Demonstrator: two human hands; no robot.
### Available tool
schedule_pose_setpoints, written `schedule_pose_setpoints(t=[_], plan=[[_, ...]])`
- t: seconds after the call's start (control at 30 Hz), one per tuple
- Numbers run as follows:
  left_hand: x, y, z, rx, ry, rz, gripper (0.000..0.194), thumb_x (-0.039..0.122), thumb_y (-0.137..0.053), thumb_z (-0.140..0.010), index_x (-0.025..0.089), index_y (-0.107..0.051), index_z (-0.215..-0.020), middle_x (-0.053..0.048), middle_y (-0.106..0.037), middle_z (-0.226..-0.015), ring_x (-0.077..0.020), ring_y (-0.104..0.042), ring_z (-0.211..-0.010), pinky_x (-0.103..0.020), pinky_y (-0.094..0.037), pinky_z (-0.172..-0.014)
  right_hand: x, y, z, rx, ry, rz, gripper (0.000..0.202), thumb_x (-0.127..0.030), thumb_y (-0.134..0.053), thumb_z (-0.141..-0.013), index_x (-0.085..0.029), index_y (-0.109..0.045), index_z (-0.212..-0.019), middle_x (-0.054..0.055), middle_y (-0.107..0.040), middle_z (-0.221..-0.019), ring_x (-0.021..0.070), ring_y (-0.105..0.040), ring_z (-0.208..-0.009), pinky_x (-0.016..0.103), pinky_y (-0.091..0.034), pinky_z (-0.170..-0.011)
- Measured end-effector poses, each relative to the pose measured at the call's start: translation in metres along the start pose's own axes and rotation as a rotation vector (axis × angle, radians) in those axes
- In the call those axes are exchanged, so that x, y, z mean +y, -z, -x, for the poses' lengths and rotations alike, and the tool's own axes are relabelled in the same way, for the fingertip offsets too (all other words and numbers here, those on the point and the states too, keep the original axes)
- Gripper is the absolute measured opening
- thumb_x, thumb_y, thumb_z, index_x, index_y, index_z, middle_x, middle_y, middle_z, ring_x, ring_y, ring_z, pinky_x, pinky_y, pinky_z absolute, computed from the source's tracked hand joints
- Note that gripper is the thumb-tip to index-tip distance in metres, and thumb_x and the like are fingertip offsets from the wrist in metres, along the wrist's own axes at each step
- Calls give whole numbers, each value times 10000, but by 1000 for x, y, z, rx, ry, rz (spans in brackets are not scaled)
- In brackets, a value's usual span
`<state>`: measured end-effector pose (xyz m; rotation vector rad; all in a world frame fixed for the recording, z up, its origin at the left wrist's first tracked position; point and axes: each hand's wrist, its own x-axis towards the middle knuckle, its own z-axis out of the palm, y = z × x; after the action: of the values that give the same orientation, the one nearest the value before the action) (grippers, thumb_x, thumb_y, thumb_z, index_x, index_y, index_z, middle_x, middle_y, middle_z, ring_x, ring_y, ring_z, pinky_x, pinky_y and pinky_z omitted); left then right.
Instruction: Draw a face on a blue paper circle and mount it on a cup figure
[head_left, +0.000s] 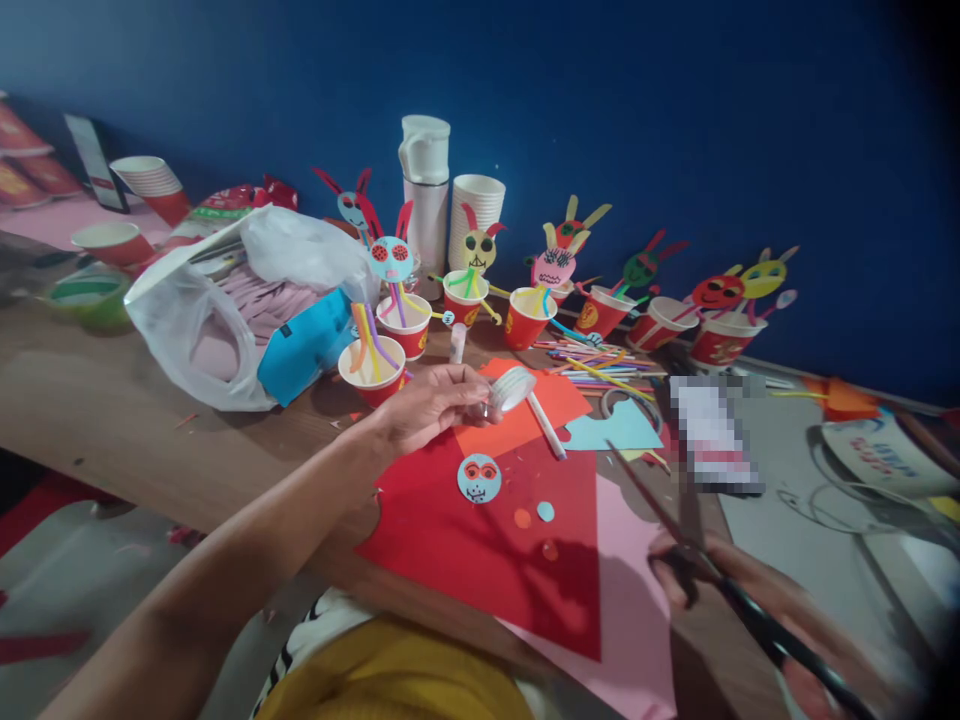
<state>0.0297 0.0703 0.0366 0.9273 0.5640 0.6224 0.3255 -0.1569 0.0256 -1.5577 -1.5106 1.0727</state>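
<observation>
My left hand (442, 403) grips a roll of clear tape (513, 388) above the orange paper (487, 437). In my right hand (772, 600) is a pair of scissors (709, 565), slightly blurred, with blades apart and pointing up to the left. Below lies a sheet of red paper (450, 540) over pink paper (637, 600). A blue paper disc with a drawn face (479, 479) rests on the red sheet, beside a small blue circle (545, 512) and an orange circle (523, 518). A white marker (547, 425) lies by the tape.
Red paper cups with paper-faced figures (531, 315) line the back, near a thermos (425, 200) and stacked cups (478, 215). A full plastic bag (217, 320) stands left. Colored sticks (600, 365), light-blue paper (619, 428) and a pixelated phone-like object (712, 435) lie right.
</observation>
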Motion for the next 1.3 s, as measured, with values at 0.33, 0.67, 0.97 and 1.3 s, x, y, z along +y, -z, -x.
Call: schedule_pose_setpoints(t=[0.33,0.67,0.97,1.3], plan=[[-1,-8,2,-24,-30,43,165,209,-690,-703,113,-557,-688,-32,-647,-789,-134,-640,-690,-289,-455,-712,-41,-50,-64,-407,23,-394,546,-560,-545,-779,-200,-505,-1188,66,-589,-774,150,-542,-624,278,-439,-572],[-4,-12,3,-90,-37,97,158,191,-705,-696,103,-574,-683,-34,-656,-731,-137,-653,-676,-271,-487,-709,-38,-62,-76,-433,87,-495,417,-471,-549,-828,-261,-492,-1184,40,-586,-828,131,-552,-648,307,-460,-641],[-3,-13,2,-117,-79,92,168,196,-710,-704,98,-574,-708,-48,-671,-728,-164,-669,-680,-289,-508,-724,-37,-77,-79,-356,47,-558,467,-547,-587,-765,-205,-534,-1079,32,-578,-781,120,-530,-616,294,-445,-631],[-4,-19,3,-127,-124,179,233,210,-756,-649,106,-548,-650,-33,-658,-728,-164,-670,-675,-282,-507,-703,-38,-83,-78,-246,-17,-634,549,-552,-697,-643,-197,-578,-1045,15,-577,-697,132,-503,-573,301,-423,-585]])
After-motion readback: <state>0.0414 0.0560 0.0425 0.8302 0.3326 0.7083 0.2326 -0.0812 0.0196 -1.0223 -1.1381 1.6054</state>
